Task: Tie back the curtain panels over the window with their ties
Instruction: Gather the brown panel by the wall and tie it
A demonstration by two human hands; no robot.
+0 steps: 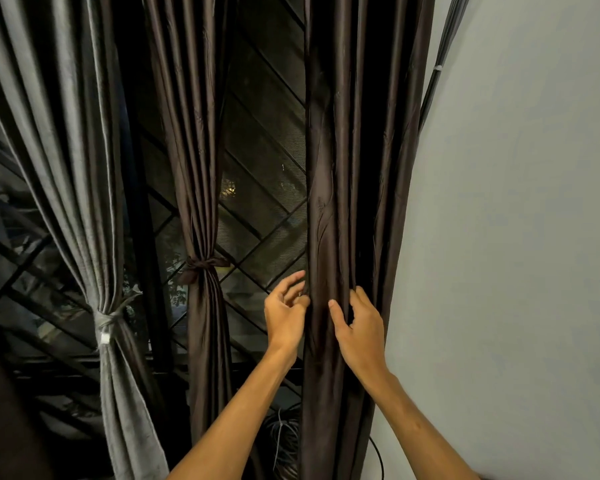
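Two of the three panels are done: the grey panel [66, 168] on the far left is cinched by its grey tie [110, 318], and the middle brown panel [194, 133] is knotted in by its brown tie [205, 265]. That leaves the right brown panel [354, 168], which hangs straight and untied beside the wall [516, 237], and that is where the person is working. From here I'd say they are gathering it: bunching the folds at about the height of the other knots before a tie goes round. Both forearms reach up and forward from low in the view, one hand on each side of the panel. The left hand [284, 317] is at the panel's left edge, against the window grille [264, 168]. Its fingers are loosely curled and partly spread, with the thumb and a fingertip right at the hem. I cannot tell whether it pinches the cloth or only touches it. The right hand [359, 327] is on the front of the folds, thumb laid flat on the fabric and fingers curled into a pleat further right, so it has a handful of cloth. I can't see a tie for this panel anywhere; it may be hidden in the folds. The next move, I'd think, calls for drawing the whole width together, holding the bundle with one hand, and freeing the other to find the tie and pass it round. The fabric looks slippery and may spill out of a one-handed hold.
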